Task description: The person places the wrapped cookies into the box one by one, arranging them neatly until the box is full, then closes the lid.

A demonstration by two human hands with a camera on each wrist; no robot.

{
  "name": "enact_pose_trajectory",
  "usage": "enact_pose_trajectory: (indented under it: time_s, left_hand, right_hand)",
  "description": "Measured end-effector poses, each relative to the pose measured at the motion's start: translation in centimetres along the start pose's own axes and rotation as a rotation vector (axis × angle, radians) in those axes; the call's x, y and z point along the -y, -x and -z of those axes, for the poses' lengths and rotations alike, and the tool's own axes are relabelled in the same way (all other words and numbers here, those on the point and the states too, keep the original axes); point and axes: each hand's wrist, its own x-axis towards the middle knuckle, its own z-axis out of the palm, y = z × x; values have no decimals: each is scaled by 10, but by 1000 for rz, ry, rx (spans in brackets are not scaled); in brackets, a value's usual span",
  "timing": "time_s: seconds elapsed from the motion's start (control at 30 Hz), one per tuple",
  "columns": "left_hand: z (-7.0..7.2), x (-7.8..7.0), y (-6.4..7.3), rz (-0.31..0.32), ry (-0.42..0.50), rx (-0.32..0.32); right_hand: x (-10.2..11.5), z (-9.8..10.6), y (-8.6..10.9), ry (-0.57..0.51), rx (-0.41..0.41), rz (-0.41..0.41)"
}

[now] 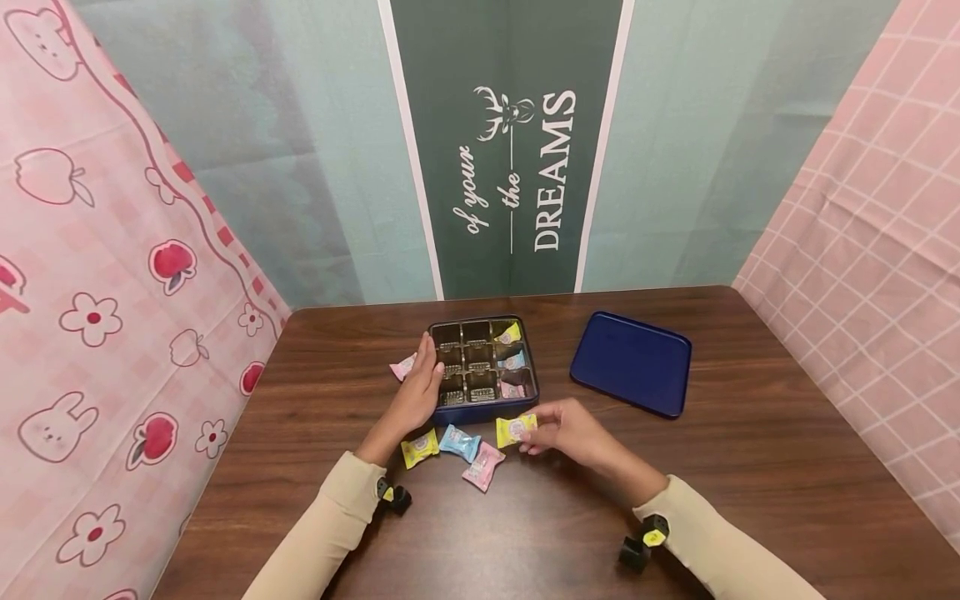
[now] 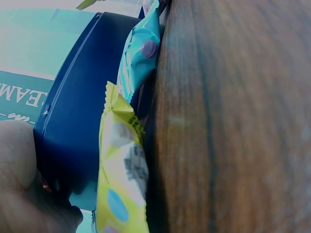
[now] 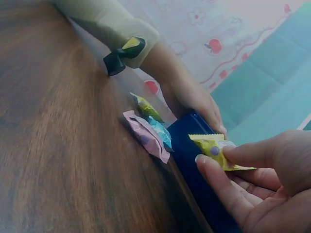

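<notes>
My right hand [image 1: 564,433] pinches a yellow wrapped candy [image 1: 515,430] between thumb and fingers, just in front of the tin. The square dark blue tin [image 1: 480,410] holds a divided tray; its right column has a yellow candy [image 1: 509,334] at the back, a blue candy [image 1: 513,360] in the middle and a pink candy [image 1: 513,390] in front. With fingers straight, my left hand [image 1: 418,392] rests along the tin's left side. Before the tin lie another yellow candy [image 1: 420,448], a blue one [image 1: 460,442] and a pink one [image 1: 483,466].
A blue lid [image 1: 633,363] lies on the wooden table [image 1: 750,467] to the right of the tin. Partly hidden behind my left hand is one more pink candy [image 1: 402,367]. Patterned cloths hang around the table's back and sides.
</notes>
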Motion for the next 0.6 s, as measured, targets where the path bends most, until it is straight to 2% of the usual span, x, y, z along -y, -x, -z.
enact_pose_trajectory:
  time_s: [0.3,0.6]
  left_hand:
    - [0,0,0,-3,-3,-3]
    - [1,-2,0,7,3,1]
  right_hand:
    - [2,5,-3,-167,-12,-65]
    - [4,7,-5,-263,-33,-113]
